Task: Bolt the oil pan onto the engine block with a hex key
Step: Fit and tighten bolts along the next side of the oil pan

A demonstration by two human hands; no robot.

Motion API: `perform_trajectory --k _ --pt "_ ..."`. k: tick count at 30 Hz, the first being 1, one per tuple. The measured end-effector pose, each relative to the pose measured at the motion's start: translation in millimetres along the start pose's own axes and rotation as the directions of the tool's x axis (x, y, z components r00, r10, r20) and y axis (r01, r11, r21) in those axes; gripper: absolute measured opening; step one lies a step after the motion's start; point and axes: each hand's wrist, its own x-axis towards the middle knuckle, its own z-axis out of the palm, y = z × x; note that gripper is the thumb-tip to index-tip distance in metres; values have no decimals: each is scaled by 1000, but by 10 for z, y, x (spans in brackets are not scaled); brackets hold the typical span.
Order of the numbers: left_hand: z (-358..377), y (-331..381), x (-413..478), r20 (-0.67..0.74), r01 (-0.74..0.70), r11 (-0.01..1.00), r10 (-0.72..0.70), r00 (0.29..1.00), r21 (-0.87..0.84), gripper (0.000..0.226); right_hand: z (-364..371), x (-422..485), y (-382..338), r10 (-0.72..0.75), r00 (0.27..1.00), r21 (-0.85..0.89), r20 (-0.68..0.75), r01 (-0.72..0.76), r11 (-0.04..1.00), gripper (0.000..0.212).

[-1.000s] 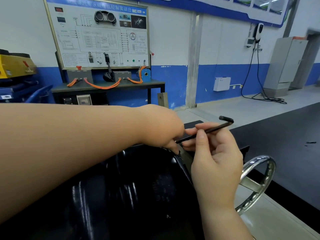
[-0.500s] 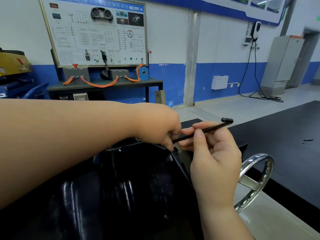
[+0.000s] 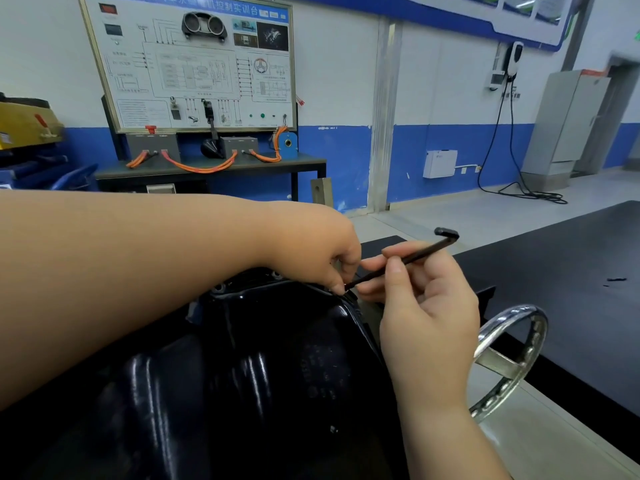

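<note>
Oil pan: black, high gloss, smooth; its ribbed wall throws back bright streaks, and it looks like painted metal.
Hex key: dark metal, matt, no shine.
Handwheel: polished metal, mirror-bright rim, spoke duller.
Black table top: matt, even.
Orange cables: smooth sheath, looks plastic.
Floor: pale, smooth, faint sheen.

One left hand, one right hand, one hex key, one oil pan, one handwheel.
</note>
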Motion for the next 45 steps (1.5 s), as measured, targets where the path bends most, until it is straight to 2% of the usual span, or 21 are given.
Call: perform_trajectory --k 9,21,26,30,33,38,41,44,45 --pt "27 -42 -33 0 -7 991 7 1000 -131 20 1 -1 7 -55 997 -13 48 56 998 20" --pt "5 -77 -41 -31 -13 988 9 999 -154 16 -10 -16 16 -109 989 -62 98 116 991 17" --pt "6 -76 -47 -10 -7 988 5 1000 -151 20 -13 -9 4 -120 991 -104 62 126 987 10" --pt "6 -62 -49 -36 -22 983 16 999 -180 7 -12 -19 14 -103 994 -79 49 106 991 7" --pt "2 -50 -49 -53 -18 979 8 999 -201 16 -11 -20 31 -64 998 -55 16 65 996 5" --pt "-12 -37 -38 -54 -9 978 -2 999 -211 34 -7 -10 21 -78 996 -71 31 80 994 7" --pt "-16 -42 -37 -30 -18 973 11 999 -231 28 -5 -6 16 -84 995 -87 51 89 992 9" --pt "-3 -59 -28 -36 -24 965 15 999 -262 10 -9 -6 12 -97 992 -75 75 102 992 1" --pt "1 -58 -30 -45 -23 964 12 999 -265 4 -7 -7 9 -117 990 -86 84 124 989 5"
